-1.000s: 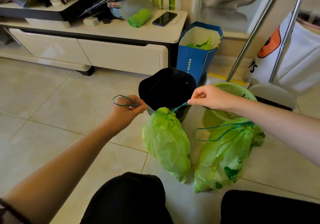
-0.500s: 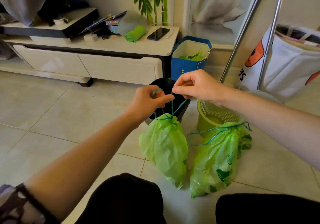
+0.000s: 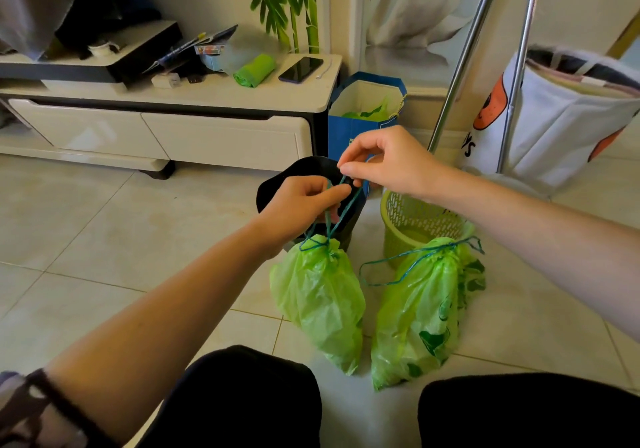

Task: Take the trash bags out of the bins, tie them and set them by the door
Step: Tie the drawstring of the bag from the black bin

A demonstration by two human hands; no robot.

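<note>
Hanging from its teal drawstring (image 3: 334,219), the left bag (image 3: 320,303) has its cinched neck up and its long axis running down toward the camera, the bottom end resting on the floor (image 3: 104,239) between the person's knees. The left hand (image 3: 301,205) pinches one strand of the drawstring in a closed grip; the right hand (image 3: 388,163) pinches the other strand just above it, thumb and forefinger tight on the cord, other fingers loose. Both hands meet over the black bin (image 3: 304,173), which stands right behind the bag's neck.

Just beside it on the right lies the second bag (image 3: 422,312), also neck away from the camera, leaning against the green basket (image 3: 415,219); its drawstring loop trails slack to the left, close to the first bag. The two bags nearly touch at their lower ends.

Behind the bins a blue paper bag (image 3: 349,125) stands against the corner of the counter (image 3: 173,101), and two metal poles (image 3: 460,66) slant up on the right beside a white laundry sack (image 3: 561,118). The floor to the left is open tile; the right side is crowded.
</note>
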